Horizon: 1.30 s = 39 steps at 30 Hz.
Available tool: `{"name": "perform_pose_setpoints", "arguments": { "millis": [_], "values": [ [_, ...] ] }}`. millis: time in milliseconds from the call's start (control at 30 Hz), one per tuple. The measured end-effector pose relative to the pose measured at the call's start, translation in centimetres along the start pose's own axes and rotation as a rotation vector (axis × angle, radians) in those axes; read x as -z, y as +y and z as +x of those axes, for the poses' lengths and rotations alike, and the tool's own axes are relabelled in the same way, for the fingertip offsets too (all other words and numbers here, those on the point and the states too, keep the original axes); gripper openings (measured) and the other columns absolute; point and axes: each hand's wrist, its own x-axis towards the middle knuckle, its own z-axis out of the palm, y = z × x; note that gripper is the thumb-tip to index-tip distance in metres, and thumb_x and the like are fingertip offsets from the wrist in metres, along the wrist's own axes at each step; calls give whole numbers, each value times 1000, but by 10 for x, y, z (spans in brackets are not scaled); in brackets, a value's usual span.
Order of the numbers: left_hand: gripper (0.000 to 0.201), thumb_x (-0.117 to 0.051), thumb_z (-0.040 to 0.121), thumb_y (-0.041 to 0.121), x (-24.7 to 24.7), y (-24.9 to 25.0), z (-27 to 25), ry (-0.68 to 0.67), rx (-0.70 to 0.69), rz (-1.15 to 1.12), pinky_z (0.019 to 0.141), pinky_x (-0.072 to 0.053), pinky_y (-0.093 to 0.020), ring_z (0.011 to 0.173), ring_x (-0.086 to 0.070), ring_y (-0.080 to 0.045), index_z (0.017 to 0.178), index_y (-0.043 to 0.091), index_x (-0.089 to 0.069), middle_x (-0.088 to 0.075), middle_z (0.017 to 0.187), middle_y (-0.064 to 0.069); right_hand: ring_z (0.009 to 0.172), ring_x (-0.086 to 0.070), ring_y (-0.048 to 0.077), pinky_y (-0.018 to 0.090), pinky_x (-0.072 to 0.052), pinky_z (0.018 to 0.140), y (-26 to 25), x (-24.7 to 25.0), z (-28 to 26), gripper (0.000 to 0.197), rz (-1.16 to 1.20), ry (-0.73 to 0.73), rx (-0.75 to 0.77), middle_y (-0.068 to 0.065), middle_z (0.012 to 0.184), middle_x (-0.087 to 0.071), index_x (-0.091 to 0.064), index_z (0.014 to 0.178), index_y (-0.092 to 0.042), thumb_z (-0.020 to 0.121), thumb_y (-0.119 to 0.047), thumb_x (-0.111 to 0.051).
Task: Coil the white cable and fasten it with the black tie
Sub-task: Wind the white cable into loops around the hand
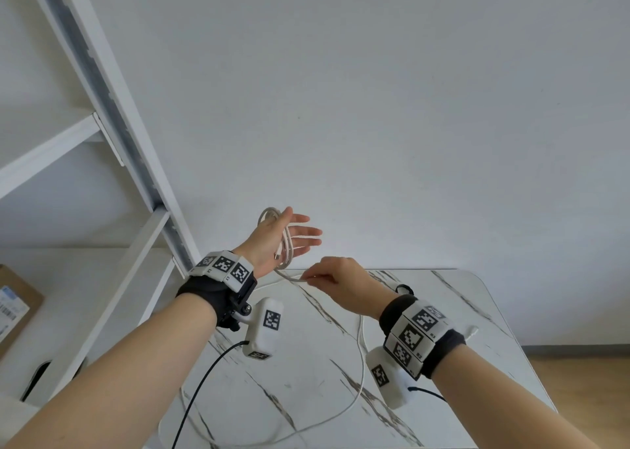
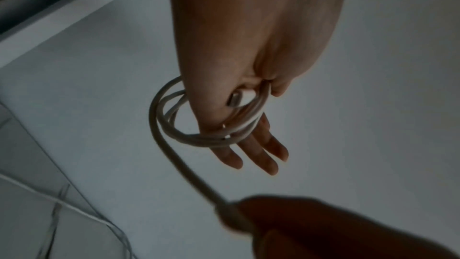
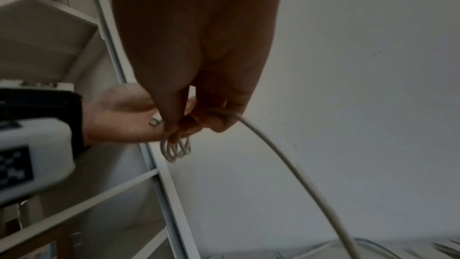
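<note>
My left hand is raised above the table's far edge, palm up and fingers straight. The white cable is wound round its palm in several turns, and a plug lies against the palm. In the left wrist view the coil circles the hand just below the fingers. My right hand pinches the cable's running part just right of the coil. From there the cable trails down to a big loose loop on the table. A small black loop, apparently the tie, lies on the table behind my right wrist.
The marble-patterned table has a rounded far right corner. A white metal shelf frame stands close on the left, with a cardboard box behind it. Black camera leads hang from both wrists. A plain white wall is behind.
</note>
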Motion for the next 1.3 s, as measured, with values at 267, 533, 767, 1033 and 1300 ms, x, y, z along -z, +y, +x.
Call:
{"name": "perform_pose_setpoints", "arguments": {
  "millis": [267, 533, 767, 1033, 1300],
  "values": [
    [39, -37, 99, 39, -3, -7, -8, -59, 146, 127, 72, -57, -37, 64, -69, -23, 96, 6, -58, -69, 78, -11, 77, -58, -1, 13, -43, 76, -16, 22, 8, 34, 83, -2, 124, -6, 99, -69, -64, 112, -12, 86, 4, -50],
    [53, -30, 97, 50, -2, -13, -25, -270, 378, 148, 56, -53, -27, 62, -69, -24, 98, 4, -57, -69, 74, -8, 62, -56, 8, 19, -49, 62, -15, 44, 17, 14, 119, 30, 47, -5, 76, -63, -60, 82, -19, 78, -16, -73],
    [61, -23, 96, 55, -6, -15, -34, -317, 392, 193, 41, -38, -19, 34, -49, -14, 94, 6, -60, -55, 52, -2, 49, -52, 2, 12, -44, 50, -13, 47, 22, 24, 172, 96, -15, -5, 67, -62, -61, 72, -13, 70, -26, -81],
    [59, -28, 91, 59, -8, -8, -39, -379, 374, 121, 33, -27, -16, 24, -22, -3, 88, 9, -58, -30, 33, 8, 62, -62, 6, 16, -51, 66, 1, 40, 24, 12, 455, 150, -21, 12, 74, -69, -72, 87, 3, 76, 0, -72],
    [40, -34, 96, 30, -14, -5, -44, -367, 320, 84, 40, -41, -19, 35, -47, -13, 90, 2, -62, -52, 48, -1, 83, -69, 12, 29, -55, 84, 13, 9, 23, 15, 496, 273, -74, 6, 87, -74, -74, 95, -5, 83, -4, -65]
  ]
}}
